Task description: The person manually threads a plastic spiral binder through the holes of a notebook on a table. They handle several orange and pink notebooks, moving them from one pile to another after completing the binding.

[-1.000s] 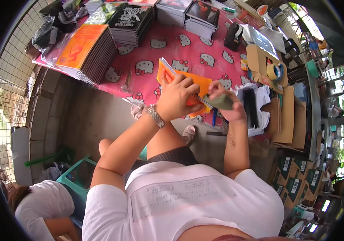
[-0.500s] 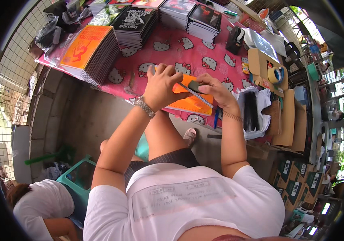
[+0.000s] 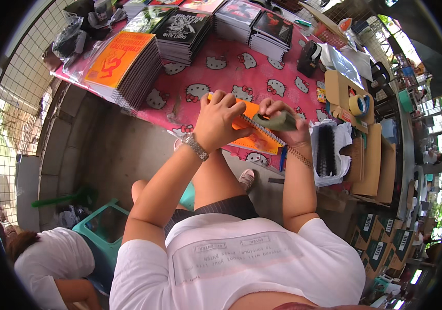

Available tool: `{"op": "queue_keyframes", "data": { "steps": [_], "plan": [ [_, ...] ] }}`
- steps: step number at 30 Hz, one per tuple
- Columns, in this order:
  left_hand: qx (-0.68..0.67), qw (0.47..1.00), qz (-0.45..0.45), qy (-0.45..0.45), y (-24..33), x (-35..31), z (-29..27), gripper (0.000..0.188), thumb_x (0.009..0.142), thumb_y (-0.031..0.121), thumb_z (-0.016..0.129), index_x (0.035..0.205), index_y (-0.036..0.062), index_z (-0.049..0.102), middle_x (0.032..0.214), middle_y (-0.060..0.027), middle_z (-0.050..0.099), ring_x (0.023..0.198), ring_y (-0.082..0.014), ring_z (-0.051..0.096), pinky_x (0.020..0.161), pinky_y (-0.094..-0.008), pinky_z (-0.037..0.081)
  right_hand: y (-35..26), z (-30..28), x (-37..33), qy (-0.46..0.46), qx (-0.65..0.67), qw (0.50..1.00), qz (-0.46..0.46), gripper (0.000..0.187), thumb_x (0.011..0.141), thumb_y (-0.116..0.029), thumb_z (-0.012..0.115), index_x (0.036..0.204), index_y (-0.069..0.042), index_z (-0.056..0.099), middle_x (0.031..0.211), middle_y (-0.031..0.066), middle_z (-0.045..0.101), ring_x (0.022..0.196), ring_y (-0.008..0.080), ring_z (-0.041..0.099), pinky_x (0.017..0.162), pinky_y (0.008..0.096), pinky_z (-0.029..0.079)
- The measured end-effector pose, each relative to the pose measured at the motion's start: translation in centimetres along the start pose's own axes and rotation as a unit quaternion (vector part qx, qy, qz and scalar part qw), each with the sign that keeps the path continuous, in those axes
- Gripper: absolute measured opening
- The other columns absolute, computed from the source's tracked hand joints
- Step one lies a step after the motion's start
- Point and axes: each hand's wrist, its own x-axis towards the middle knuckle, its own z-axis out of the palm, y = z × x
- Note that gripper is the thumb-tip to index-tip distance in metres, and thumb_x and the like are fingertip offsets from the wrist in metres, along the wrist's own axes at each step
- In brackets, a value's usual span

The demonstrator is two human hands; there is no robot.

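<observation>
An orange notebook (image 3: pixel 256 145) lies at the near edge of the pink table, a spiral binding (image 3: pixel 268 135) running slantwise across it. My left hand (image 3: pixel 220 120) grips its upper left part, fingers over the top and thumb by the binding. In my right hand (image 3: pixel 296 132) is a dark olive-green object (image 3: pixel 276 121), rounded and blurred by motion; its kind is unclear. It sits right beside the binding, and I cannot tell whether the two touch. A blue pen (image 3: pixel 283 158) lies by the notebook's right corner.
At the far left stands a stack of orange spiral notebooks (image 3: pixel 120 62), with black-covered notebooks (image 3: pixel 182 31) behind. On the right are black binding coils (image 3: pixel 326 150) in white paper and a cardboard box (image 3: pixel 339 85) with tape rolls (image 3: pixel 358 105). Another person (image 3: pixel 58 263) bends at lower left.
The green object has turned and now shows a broader side, my right fingers shifting around it. My left hand keeps its hold on the notebook. The whole view has shifted slightly.
</observation>
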Motion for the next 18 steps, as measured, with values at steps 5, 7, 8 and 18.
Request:
{"op": "queue_keyframes", "data": {
  "steps": [5, 7, 8, 18],
  "plan": [
    [0.002, 1.0, -0.002, -0.003, -0.4, 0.2, -0.3, 0.048, 0.064, 0.043, 0.088, 0.091, 0.0139, 0.061, 0.097, -0.0022, 0.058, 0.103, -0.0275, 0.053, 0.086, -0.0462, 0.04, -0.2, 0.3, 0.4, 0.034, 0.119, 0.992, -0.007, 0.044, 0.08, -0.032, 0.068, 0.113, -0.002, 0.064, 0.108, 0.0071, 0.059, 0.107, 0.018, 0.055, 0.1, 0.03, 0.04],
    [-0.011, 1.0, 0.001, 0.003, -0.1, -0.1, -0.3, 0.048, 0.064, 0.042, 0.088, 0.092, 0.0135, 0.061, 0.097, -0.0024, 0.058, 0.103, -0.028, 0.053, 0.086, -0.046, 0.04, 0.0, 0.9, 0.5, -0.037, 0.223, 0.967, -0.119, 0.046, 0.08, -0.03, 0.069, 0.116, -0.002, 0.063, 0.107, 0.0061, 0.06, 0.105, 0.0173, 0.056, 0.098, 0.0298, 0.042],
    [-0.019, 1.0, -0.011, -0.013, -0.2, -0.2, -0.5, 0.049, 0.064, 0.04, 0.088, 0.093, 0.0126, 0.061, 0.098, -0.0029, 0.059, 0.103, -0.0287, 0.054, 0.087, -0.0451, 0.041, 0.2, 0.0, 1.0, 0.004, 0.058, 0.998, -0.007, 0.05, 0.079, -0.033, 0.071, 0.118, -0.002, 0.062, 0.107, 0.0058, 0.061, 0.104, 0.0178, 0.057, 0.098, 0.0299, 0.042],
    [-0.108, 0.994, -0.029, 0.012, -3.2, -0.3, -2.0, 0.042, 0.067, 0.02, 0.088, 0.098, 0.0056, 0.063, 0.106, -0.0105, 0.061, 0.109, -0.0328, 0.056, 0.093, -0.0427, 0.048, 1.0, -0.6, 4.0, -0.077, 0.257, 0.963, 0.007, 0.055, 0.085, -0.035, 0.068, 0.127, 0.0, 0.059, 0.118, 0.0074, 0.064, 0.114, 0.0162, 0.06, 0.099, 0.0311, 0.048]
  ]
}}
